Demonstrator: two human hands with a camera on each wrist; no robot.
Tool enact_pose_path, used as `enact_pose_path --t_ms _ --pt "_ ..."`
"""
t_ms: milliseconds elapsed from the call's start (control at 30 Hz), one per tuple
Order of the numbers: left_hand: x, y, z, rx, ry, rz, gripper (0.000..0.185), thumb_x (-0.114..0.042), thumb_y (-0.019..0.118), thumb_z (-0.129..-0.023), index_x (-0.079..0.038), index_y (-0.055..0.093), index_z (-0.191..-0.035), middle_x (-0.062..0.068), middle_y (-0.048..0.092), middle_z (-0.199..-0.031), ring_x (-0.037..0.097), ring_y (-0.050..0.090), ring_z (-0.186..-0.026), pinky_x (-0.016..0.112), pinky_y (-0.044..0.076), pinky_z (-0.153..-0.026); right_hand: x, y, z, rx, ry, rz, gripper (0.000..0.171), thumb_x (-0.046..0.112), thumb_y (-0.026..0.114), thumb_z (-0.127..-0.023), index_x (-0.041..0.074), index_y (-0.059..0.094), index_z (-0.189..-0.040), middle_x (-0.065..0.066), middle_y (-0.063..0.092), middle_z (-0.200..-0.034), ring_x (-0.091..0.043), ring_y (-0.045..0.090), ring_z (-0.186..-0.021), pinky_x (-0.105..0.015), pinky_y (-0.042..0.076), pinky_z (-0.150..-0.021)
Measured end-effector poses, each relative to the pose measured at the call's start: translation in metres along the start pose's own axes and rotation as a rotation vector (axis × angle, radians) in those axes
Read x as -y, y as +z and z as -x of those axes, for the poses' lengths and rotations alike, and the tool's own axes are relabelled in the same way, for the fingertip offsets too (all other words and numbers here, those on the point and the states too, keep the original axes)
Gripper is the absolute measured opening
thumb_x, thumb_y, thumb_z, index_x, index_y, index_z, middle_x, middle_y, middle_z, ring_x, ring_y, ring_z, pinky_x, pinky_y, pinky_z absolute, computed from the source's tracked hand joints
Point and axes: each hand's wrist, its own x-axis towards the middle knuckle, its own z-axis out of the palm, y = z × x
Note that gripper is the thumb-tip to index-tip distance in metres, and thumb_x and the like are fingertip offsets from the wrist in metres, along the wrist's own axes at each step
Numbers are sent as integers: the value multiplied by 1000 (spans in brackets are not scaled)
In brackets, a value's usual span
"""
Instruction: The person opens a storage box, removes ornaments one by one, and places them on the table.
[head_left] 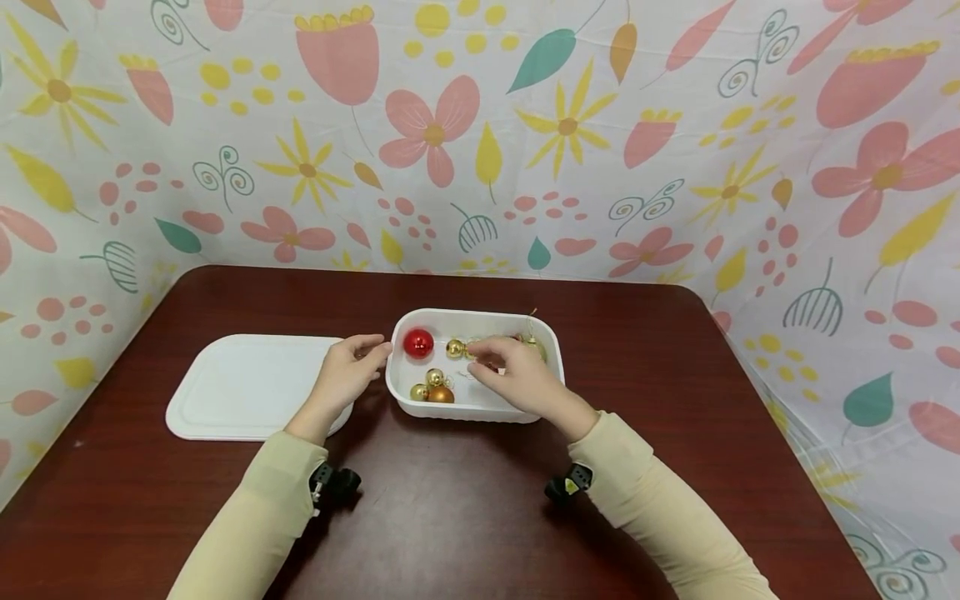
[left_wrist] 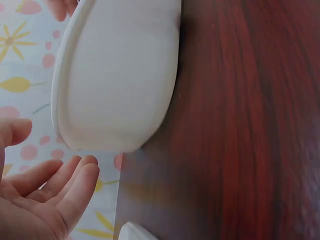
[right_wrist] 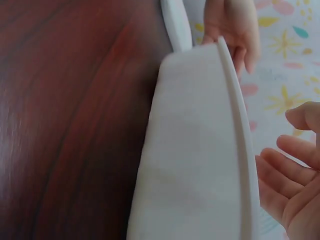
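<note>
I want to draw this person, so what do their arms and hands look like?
The left sleeve and right sleeve are long and pale yellowish-beige. The left hand and right hand wear no gloves. At each wrist is a small black camera, left and right, and the right wrist's gear has a tiny yellow mark.

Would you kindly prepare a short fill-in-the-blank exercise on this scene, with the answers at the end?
1. The large ball in the far left corner of the box is ____ in colour.
2. Seen from the head camera, the white lid lies on the table to the ____ of the box.
3. The hand over the balls is the person's ____ one.

Answers: red; left; right.
</note>
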Motion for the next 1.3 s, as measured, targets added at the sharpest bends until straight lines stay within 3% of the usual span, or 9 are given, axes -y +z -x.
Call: enact_pose_path --t_ms 167,367,533,667,933,1133,1300 --pt "-1 7 -3 -13 -15 34 43 -19 57 -94 7 53 -127 27 61 -116 34 64 -101 30 60 -74 -11 -14 4 -23 -21 149 33 19 67 -87 2 65 -115 -13 67 -110 -24 64 -100 -39 55 -88" --pt "0 11 -5 -48 -29 50 38 -10 60 -89 8 57 -122 26 63 -107 24 64 -89 23 59 -64 -24 -28 8 -33 -29 327 35 18 71 -83 4 65 -114 -10 66 -111 -23 63 -103 -40 54 -90" --pt "1 12 -6 -62 -40 87 36 -5 58 -88 11 57 -120 26 62 -103 27 66 -80 23 58 -56 -34 -36 7 -6 -22 470 36 20 72 -83 3 65 -114 -14 63 -117 -27 58 -112 -42 51 -95" --pt "2 13 -5 -71 -62 119 36 -4 58 -88 11 57 -120 24 61 -101 26 65 -76 23 57 -54 -41 -39 4 15 -41 570 38 22 74 -81 2 65 -113 -16 62 -118 -30 59 -109 -43 53 -92" --pt "7 12 -4 -74 -83 131 35 -5 59 -88 8 59 -120 24 62 -103 21 64 -72 22 57 -54 -54 -37 -4 47 -127 724 32 20 76 -79 0 68 -102 -14 66 -104 -29 62 -92 -42 54 -81" --pt "9 11 -8 -46 -68 128 36 -5 59 -88 7 59 -121 24 62 -103 20 64 -73 24 58 -55 -58 -35 -10 112 -139 838 39 21 79 -74 1 67 -105 -15 64 -110 -31 62 -100 -46 51 -91" --pt "10 13 -9 -34 -69 140 36 -5 59 -89 8 58 -122 24 61 -104 18 64 -71 25 59 -55 -61 -33 -9 143 -110 849 41 21 81 -73 2 67 -107 -16 62 -115 -30 58 -109 -50 46 -99"
